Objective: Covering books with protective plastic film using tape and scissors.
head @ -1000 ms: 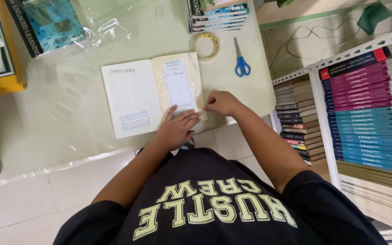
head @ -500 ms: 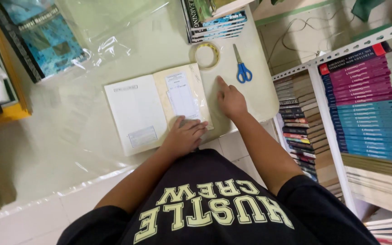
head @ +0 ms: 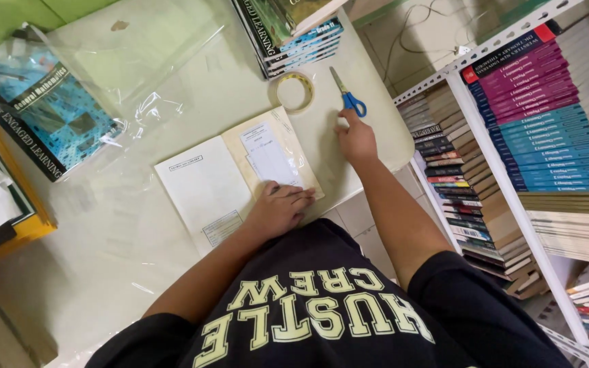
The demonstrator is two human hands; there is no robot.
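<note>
The left hand [head: 277, 208] lies flat on the open book [head: 236, 177] — gripping nothing. The right hand [head: 356, 140] reaches toward one o'clock, fingertips just short of the blue scissors [head: 349, 95] — nothing held.

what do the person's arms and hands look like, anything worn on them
Both arms are bare from the short sleeves down. The left hand and right hand show no gloves, and no watch, ring or bracelet can be made out. The sleeves belong to a black t-shirt with large cream block letters across the chest.

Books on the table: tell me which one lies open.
The cream book under the left hand; the teal one in plastic and the stack are shut.
</note>
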